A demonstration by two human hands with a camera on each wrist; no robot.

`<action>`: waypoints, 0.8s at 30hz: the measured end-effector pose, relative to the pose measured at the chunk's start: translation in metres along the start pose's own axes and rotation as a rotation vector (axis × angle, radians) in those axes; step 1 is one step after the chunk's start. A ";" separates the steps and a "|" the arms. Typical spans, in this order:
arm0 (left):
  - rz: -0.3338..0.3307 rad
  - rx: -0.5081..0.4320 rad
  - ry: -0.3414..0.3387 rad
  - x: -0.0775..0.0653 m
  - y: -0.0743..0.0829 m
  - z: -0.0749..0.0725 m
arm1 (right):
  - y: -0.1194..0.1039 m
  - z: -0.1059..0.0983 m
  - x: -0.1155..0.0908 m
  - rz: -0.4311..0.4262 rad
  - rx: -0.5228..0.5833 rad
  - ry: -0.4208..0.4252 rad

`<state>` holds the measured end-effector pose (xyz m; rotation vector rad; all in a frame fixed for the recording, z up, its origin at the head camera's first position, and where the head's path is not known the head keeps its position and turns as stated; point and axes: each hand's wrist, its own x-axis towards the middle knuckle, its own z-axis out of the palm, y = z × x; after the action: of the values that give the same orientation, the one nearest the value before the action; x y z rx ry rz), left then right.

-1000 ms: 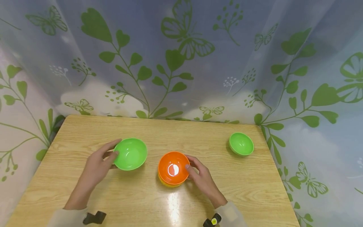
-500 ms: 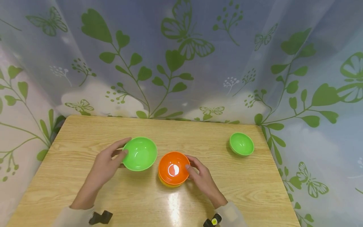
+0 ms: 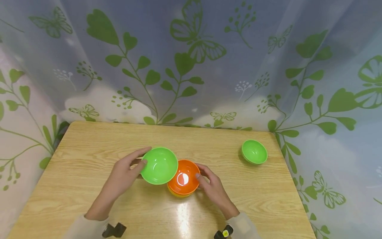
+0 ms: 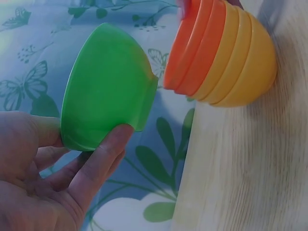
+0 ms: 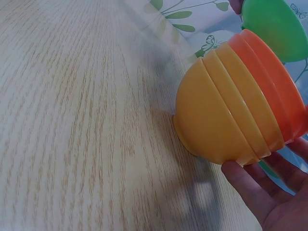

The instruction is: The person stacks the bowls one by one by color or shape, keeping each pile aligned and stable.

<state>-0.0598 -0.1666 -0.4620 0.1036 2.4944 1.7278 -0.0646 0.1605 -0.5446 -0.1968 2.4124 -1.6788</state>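
Observation:
My left hand (image 3: 125, 176) holds a green bowl (image 3: 159, 166) by its left side, thumb at the rim and fingers beneath. The bowl is raised off the table, and a gap parts it from the stack in the left wrist view. From the head view it covers the upper left edge of a stack of nested bowls. An orange bowl (image 3: 186, 184) tops this stack; yellow bowls (image 5: 211, 110) sit underneath. My right hand (image 3: 213, 186) grips the stack's right side, the thumb over the orange rim and the fingers against the outside.
Another green bowl (image 3: 254, 152) stands at the table's back right. The wooden table (image 3: 119, 136) ends at the back against a curtain (image 3: 226, 83) with leaf and butterfly prints. Dark wrist devices are on both sleeves.
My left hand has carried the green bowl rightward, from beside the stack to overlapping its left edge in the head view. The right hand and the stack have stayed in place.

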 end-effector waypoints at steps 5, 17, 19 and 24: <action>-0.001 -0.004 -0.013 -0.001 0.001 0.008 | 0.001 0.000 0.000 0.014 0.000 0.000; -0.002 0.015 -0.027 0.001 0.001 0.026 | 0.002 -0.001 0.000 0.019 0.016 -0.007; 0.006 0.014 -0.035 0.001 0.001 0.028 | 0.002 0.000 0.000 0.016 0.033 -0.009; 0.021 0.022 -0.047 0.003 0.002 0.033 | 0.003 0.000 0.001 0.007 0.030 -0.007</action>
<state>-0.0583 -0.1351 -0.4721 0.1711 2.4882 1.6852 -0.0655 0.1610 -0.5472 -0.1892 2.3783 -1.7074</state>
